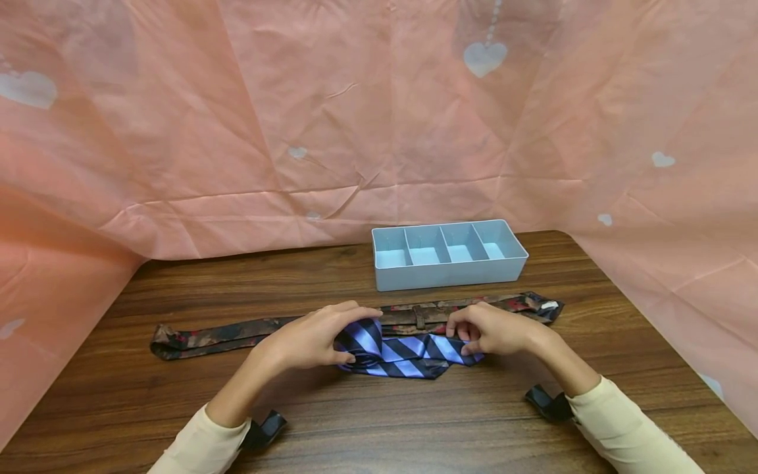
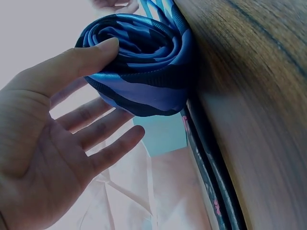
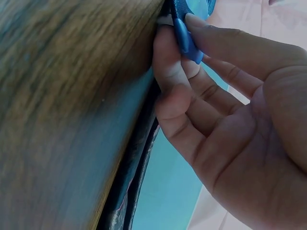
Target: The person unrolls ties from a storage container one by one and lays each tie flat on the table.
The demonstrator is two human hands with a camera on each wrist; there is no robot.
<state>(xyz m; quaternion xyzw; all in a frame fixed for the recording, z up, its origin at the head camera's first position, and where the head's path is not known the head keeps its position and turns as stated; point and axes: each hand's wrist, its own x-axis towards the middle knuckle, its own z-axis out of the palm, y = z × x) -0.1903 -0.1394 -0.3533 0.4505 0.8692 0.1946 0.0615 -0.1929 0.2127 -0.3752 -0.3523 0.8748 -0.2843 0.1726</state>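
A blue and black striped necktie point(image 1: 408, 349) lies on the table, its left part wound into a roll point(image 2: 139, 62) and its right part still flat. My left hand point(image 1: 316, 336) grips the roll, thumb on the coiled side and fingers around the far side. The tie's free end point(image 3: 186, 40) is pinched between the thumb and fingers of my right hand point(image 1: 497, 329). Just behind, a dark floral necktie point(image 1: 225, 339) stretches across the table, partly hidden by both hands.
A light blue tray with a row of compartments point(image 1: 453, 273) stands at the back, right of centre. Pink cloth point(image 1: 331, 131) with white hearts hangs around the wooden table point(image 1: 379, 428) at the back and sides. Black straps hang from both wrists.
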